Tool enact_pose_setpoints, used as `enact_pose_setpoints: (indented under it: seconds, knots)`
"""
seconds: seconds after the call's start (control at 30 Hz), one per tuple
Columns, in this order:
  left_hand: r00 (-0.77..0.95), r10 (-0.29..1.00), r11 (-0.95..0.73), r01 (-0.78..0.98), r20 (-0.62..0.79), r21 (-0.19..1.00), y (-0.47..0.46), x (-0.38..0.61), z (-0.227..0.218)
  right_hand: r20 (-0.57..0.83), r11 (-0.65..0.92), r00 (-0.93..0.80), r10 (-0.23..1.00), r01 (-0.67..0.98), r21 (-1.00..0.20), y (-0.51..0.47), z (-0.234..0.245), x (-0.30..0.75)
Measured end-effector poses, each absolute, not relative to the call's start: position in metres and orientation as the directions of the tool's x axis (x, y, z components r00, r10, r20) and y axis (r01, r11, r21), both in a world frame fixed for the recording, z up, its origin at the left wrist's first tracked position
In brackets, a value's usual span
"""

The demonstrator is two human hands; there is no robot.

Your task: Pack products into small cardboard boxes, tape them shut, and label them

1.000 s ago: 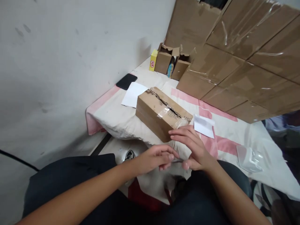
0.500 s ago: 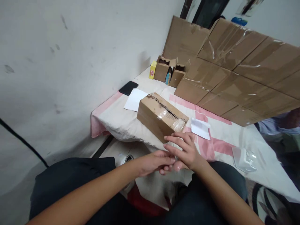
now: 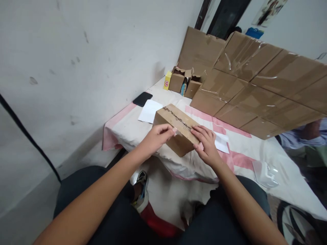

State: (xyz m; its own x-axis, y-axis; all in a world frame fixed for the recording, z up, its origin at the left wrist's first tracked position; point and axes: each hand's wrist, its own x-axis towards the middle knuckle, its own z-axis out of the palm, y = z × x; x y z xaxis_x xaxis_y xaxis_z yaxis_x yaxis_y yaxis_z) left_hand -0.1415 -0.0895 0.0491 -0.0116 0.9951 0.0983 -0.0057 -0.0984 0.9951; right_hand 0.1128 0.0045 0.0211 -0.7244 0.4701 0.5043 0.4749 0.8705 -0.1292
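Observation:
A small cardboard box [image 3: 163, 117] with a ragged seam along its top sits near the front edge of the cloth-covered table. My left hand [image 3: 158, 137] is at its near long edge, thumb and forefinger pinched together on a shiny bit of clear tape [image 3: 180, 133]. The rest of that tape is partly hidden by the fingers. Gripping the right end of the box is my right hand [image 3: 207, 144], fingers laid over the top and thumb at the near side.
A white paper [image 3: 150, 110] and a black phone [image 3: 142, 99] lie left of the box. Another paper [image 3: 221, 142] is right of it. Behind stand small open boxes [image 3: 176, 81], a yellow box [image 3: 167, 80] and a tall cardboard wall [image 3: 242, 92]. A clear plastic package [image 3: 265, 174] lies at right.
My hands were together in front of the box. They have parted and moved up onto it, the left to its near edge and the right to its right end.

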Motion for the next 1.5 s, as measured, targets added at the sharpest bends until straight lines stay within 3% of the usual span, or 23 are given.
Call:
enact_pose_setpoints:
  seconds: [0.2, 0.3, 0.47, 0.93, 1.17, 1.5]
  knots:
    - [-0.053, 0.977, -0.200, 0.092, 0.206, 0.975, -0.046, -0.133, 0.076, 0.555, 0.859, -0.682, 0.476, 0.497, -0.127, 0.003, 0.013, 0.110]
    - [-0.072, 0.977, -0.176, 0.277, 0.203, 0.945, -0.027, -0.129, 0.086, 0.576, 0.860, -0.669, 0.470, 0.493, -0.130, 0.003, 0.008, 0.108]
    - [-0.172, 0.967, -0.048, 0.602, 0.188, 0.797, -0.011, -0.129, 0.097, 0.642, 0.866, -0.618, 0.454, 0.475, -0.156, 0.003, 0.002, 0.104]
    - [-0.119, 0.990, -0.003, 0.518, 0.076, 0.856, 0.008, -0.124, 0.104, 0.692, 0.872, -0.570, 0.443, 0.454, -0.184, 0.004, -0.006, 0.101]
    - [-0.113, 0.994, 0.085, 0.699, -0.007, 0.710, 0.018, -0.119, 0.099, 0.704, 0.872, -0.560, 0.437, 0.455, -0.179, 0.003, -0.008, 0.101]
    - [-0.168, 0.983, 0.174, 0.766, -0.069, 0.618, 0.005, -0.114, 0.107, 0.695, 0.863, -0.550, 0.462, 0.459, -0.210, 0.003, -0.009, 0.100]
